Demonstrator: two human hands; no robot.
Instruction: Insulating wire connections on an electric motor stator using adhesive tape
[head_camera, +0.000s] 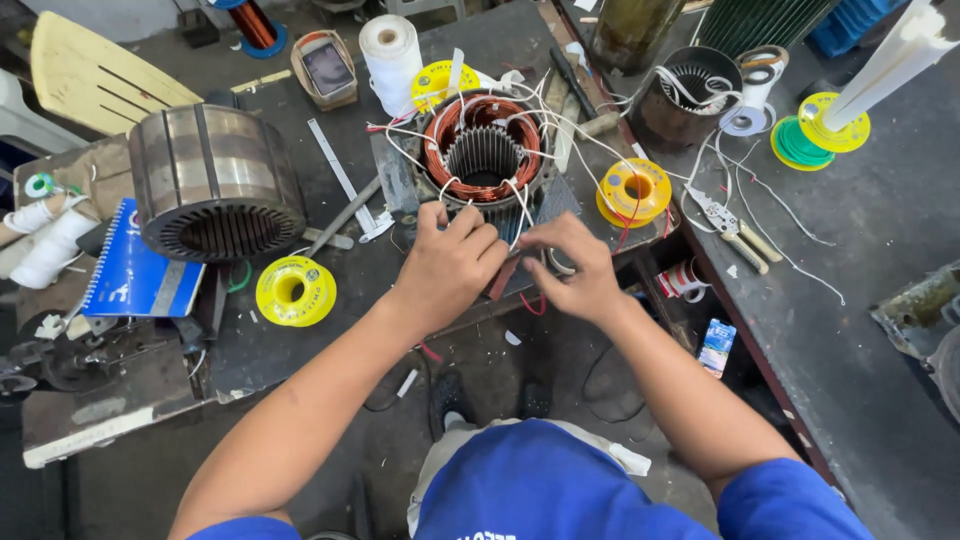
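listing from the head view, the only one:

- stator with copper windings (484, 150): upright on the tabletop (320, 330), near its front edge, white lead wires (560, 125) fanning off its top in several directions.
- left hand (448, 268): fingers curled together at the stator's near rim, apparently pinching a lead; the exact grip is hidden behind the knuckles.
- right hand (575, 270): just beside the left, fingertips bunched on something thin at the same rim; hands nearly touching each other.
- empty steel stator core (215, 180): lying on its side to the left, well apart.
- yellow spool (295, 290): flat, near the left forearm.
- orange-yellow spool (634, 190): just right of the stator, leads draped across it.
- pliers (730, 228): on the dark side surface, right.
- blue spiral notebook (135, 270): far left.

risks, as judged: a hard pull on a lead could nick the enamel on the copper or drag a coil turn out of its slot; the loose leads cross one another, so the wrong one may be picked; a forearm sweep could knock the yellow spool off the edge; the stator sits close to the tabletop's front, so a tug toward the body could tip it off.
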